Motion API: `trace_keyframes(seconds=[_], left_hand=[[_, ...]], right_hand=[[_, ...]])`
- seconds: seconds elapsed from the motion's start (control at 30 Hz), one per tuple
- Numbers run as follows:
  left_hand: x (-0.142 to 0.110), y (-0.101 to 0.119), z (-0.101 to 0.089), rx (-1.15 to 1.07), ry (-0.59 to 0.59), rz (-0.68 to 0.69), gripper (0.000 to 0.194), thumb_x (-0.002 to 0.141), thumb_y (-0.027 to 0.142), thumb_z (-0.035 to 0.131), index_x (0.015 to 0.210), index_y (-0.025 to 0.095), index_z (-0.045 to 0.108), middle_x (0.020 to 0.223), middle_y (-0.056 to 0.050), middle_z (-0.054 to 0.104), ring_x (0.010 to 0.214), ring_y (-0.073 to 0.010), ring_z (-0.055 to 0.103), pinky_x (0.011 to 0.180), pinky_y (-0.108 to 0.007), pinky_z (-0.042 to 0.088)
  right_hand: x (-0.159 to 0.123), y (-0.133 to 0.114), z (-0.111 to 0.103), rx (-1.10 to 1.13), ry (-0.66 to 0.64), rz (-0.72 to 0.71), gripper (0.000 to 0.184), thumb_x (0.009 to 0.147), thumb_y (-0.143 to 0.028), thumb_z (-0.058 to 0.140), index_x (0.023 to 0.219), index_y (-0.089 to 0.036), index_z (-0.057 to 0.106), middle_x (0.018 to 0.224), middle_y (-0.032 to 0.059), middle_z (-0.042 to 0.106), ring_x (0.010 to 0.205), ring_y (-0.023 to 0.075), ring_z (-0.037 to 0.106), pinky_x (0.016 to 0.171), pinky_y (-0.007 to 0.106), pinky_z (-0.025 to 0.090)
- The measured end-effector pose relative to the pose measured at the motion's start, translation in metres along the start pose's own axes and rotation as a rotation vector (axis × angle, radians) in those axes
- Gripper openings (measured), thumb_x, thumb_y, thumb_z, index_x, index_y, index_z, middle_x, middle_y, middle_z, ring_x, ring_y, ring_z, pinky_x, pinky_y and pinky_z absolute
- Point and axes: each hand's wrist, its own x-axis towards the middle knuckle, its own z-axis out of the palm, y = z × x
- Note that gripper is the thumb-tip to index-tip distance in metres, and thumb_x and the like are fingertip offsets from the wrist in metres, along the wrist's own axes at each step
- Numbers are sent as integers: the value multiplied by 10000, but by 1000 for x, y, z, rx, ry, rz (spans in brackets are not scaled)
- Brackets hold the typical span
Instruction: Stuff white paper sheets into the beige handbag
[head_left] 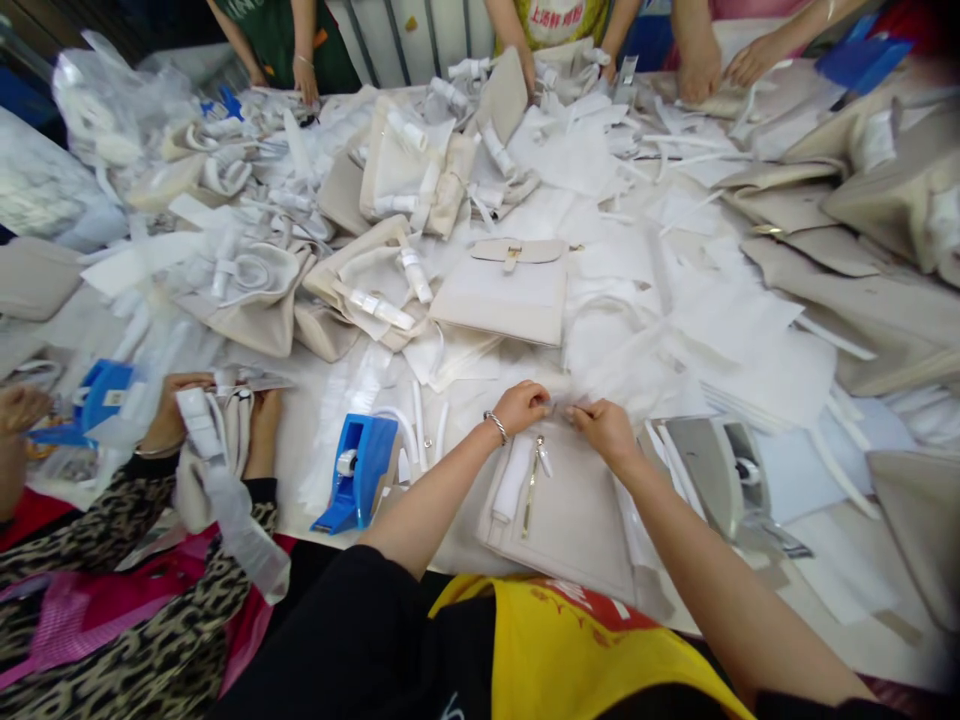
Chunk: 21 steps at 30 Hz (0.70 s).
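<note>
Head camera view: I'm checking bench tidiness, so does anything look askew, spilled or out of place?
Nothing looks damaged or spilled. The table is heaped with white wrapping sheets and cream bags lying at all angles. Both hands, left hand and right hand, pinch thin wrapping at the top edge of a cream bag. A blue tape dispenser stands beside it.

Bright, even overhead light, shadows soft and faint; the white wrapping sheets (720, 320) run close to overexposed, so detail washes out there. Strong wide-angle distortion bends the table's (862, 640) edges and stretches the corners. Center is fairly sharp, the far edge and right side go soft and smeared.
</note>
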Motion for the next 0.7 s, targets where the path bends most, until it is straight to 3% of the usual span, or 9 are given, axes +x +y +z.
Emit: trace_keyframes(seconds=[0.13,0.27,0.37,0.43,0.57,0.63,0.7], left_hand=[[6,7,6,-130,51,-20,266,656,193,556,918,149,557,835,-26,518,613,-67,471,631,-207,415],[21,19,10,-118,30,18,318,640,272,601,938,166,569,809,-23,523,592,-70,448,603,-205,402],[29,25,14,-62,-19,-24,244,594,252,634,815,158,595,700,11,509,566,-69,419,557,-191,372],[30,26,16,-48,-70,-54,209,575,244,641,753,151,586,637,30,485,553,-67,402,526,-181,346],[28,26,16,-65,-45,-30,138,567,212,632,648,140,545,615,41,438,569,-66,391,533,-182,323],[24,25,15,-100,23,-10,107,580,190,609,608,138,520,621,40,424,576,-64,387,544,-185,317],[20,20,15,-178,100,-59,101,598,197,585,618,140,504,607,43,417,557,-61,377,534,-187,312]], right_hand=[[1,2,10,-276,49,109,354,766,-410,446,811,-110,629,788,145,631,716,219,578,587,269,374],[1,-7,12,-299,-88,154,314,789,-343,437,926,-109,594,899,150,611,810,210,571,658,263,389],[1,-11,14,-266,-214,162,282,790,-297,428,904,-106,601,897,149,610,844,203,561,689,265,391],[0,-10,12,-237,-229,152,253,765,-273,454,873,-108,612,879,146,615,836,204,563,686,267,393],[-10,3,-11,-146,-255,81,148,674,-248,536,714,-142,632,759,100,634,739,203,579,643,265,398],[-17,20,-32,-54,-117,72,198,721,-272,470,673,-158,625,720,82,629,719,199,575,655,281,402],[-19,45,-53,58,214,161,268,773,-302,388,776,-161,616,801,91,618,774,208,561,710,319,405]])
